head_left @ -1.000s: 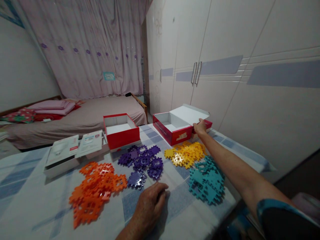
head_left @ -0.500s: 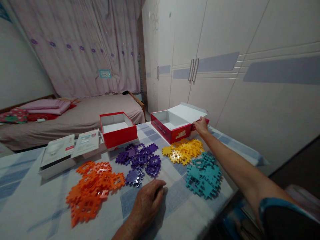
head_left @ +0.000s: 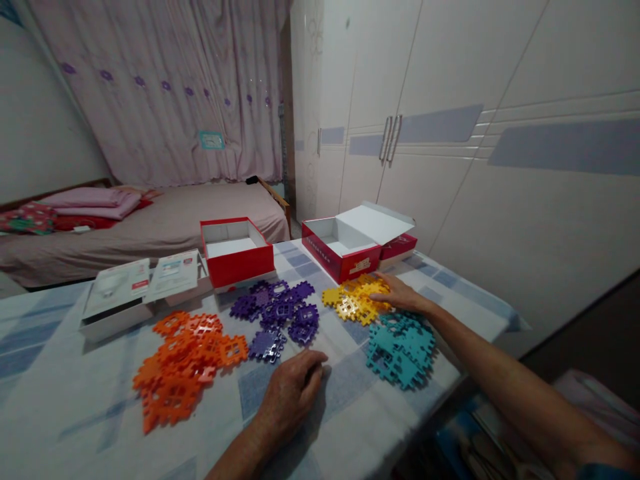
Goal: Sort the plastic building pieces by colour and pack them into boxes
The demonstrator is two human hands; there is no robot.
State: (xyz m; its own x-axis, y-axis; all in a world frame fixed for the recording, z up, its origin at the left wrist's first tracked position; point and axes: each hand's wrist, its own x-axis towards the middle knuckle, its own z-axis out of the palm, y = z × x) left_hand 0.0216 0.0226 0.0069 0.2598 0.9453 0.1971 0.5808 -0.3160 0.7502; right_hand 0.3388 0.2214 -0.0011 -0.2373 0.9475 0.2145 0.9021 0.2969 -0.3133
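Note:
My left hand (head_left: 295,383) rests on the tablecloth with its fingers loosely curled together, and nothing shows in them. It lies just in front of a pile of purple interlocking plastic pieces (head_left: 283,310). My right hand (head_left: 397,293) reaches over the right side of the yellow interlocking pieces (head_left: 350,300), fingers stretched and touching them; part of that pile is under the hand. Nearer to me, below my right wrist, is a heap of teal interlocking pieces (head_left: 403,350). Orange interlocking pieces (head_left: 187,363) lie in a pile to the left.
Behind the yellow pile stands a dark red box (head_left: 340,257) with its lid (head_left: 375,223) folded open to the right. A red-sided open box (head_left: 240,263) and white boxes (head_left: 117,293) stand along the left back. A bed (head_left: 200,207) and a wardrobe (head_left: 435,73) are beyond the table.
My right hand has left the box lid and come down and toward me onto the yellow pieces. My left hand stays on the table.

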